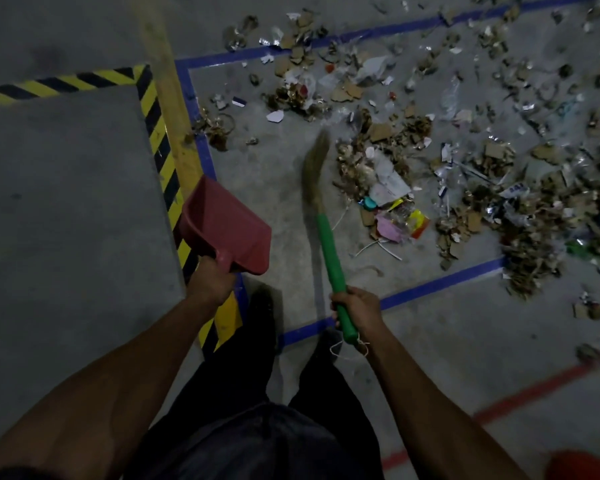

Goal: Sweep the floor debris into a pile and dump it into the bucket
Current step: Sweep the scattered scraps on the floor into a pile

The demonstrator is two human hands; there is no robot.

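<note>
My left hand [211, 283] grips the handle of a red dustpan [227, 226], held above the floor with its mouth facing up and away. My right hand [357, 308] grips the green handle of a broom [329, 251]. Its straw bristles [314, 164] are blurred and reach the floor just left of the debris [388, 174]. The debris is cardboard scraps, paper, plastic wrappers and foil, scattered across the concrete floor from the centre to the right edge. An orange-red object [582, 465] shows at the bottom right corner; whether it is the bucket I cannot tell.
Blue tape [440, 284] outlines a rectangle around most of the debris. Yellow-and-black hazard tape [160, 133] and a yellow stripe run along the left. A red floor line [534, 389] crosses at the lower right. My dark-trousered legs and shoes [262, 306] stand at the blue corner.
</note>
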